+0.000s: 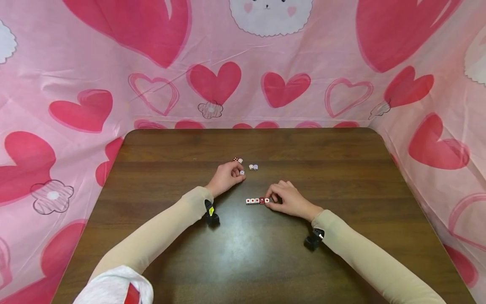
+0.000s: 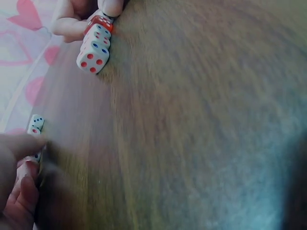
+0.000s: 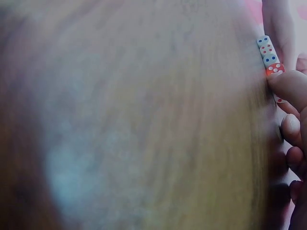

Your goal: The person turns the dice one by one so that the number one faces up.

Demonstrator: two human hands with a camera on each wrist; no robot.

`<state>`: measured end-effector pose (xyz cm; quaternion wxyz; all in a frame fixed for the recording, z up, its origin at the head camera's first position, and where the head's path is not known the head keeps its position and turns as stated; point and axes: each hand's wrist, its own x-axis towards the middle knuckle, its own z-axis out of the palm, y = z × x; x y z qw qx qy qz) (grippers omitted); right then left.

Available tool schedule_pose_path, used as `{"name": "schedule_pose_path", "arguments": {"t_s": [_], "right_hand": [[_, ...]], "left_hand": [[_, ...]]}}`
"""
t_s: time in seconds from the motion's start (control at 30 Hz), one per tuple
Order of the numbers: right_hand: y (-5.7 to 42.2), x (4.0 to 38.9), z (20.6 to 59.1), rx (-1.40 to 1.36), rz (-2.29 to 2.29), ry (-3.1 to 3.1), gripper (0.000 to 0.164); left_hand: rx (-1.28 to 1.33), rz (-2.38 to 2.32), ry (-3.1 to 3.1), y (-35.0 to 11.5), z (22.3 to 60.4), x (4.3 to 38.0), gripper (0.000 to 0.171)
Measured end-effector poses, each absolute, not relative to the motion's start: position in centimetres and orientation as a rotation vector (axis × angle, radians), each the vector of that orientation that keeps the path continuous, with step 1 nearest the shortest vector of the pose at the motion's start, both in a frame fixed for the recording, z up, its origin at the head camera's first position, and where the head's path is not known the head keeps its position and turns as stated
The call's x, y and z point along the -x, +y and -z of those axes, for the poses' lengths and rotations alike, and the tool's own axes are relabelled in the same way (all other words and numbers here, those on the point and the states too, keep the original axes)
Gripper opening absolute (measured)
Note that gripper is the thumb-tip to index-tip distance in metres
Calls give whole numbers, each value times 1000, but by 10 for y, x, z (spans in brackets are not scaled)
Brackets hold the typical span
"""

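Currently under way: setting dice side by side, judging by how they lie.
Row of dice point(image 1: 252, 201): five in a line on the wooden table point(image 1: 182, 270), white but for the red die point(image 1: 262, 200) second from the right.
Right hand point(image 1: 290, 200): at the row's right end, thumb and forefinger pinching the white end die point(image 1: 267, 200).
Left hand point(image 1: 225, 177): beyond the row, thumb and forefinger apparently pinching a separate white die point(image 1: 242, 172); whether it touches the wood, I cannot tell.
Loose dice: a white pair point(image 1: 253, 167) near the left fingertips, plus a far red die point(image 1: 235, 159) and a far white die point(image 1: 240, 161) just past that hand.
Next move: probably calls for a light, level left-hand carry to the row, the right fingers steadying its end so nothing gets nudged crooked.
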<state>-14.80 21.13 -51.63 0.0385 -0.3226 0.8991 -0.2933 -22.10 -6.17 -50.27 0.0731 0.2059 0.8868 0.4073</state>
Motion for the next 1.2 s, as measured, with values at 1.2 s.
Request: {"name": "schedule_pose_path", "arguments": {"t_s": [1.2], "right_hand": [[212,147,516,980,913,2761,17]], "left_hand": [[-591,-1245,2685,-63,504,222,15]]}}
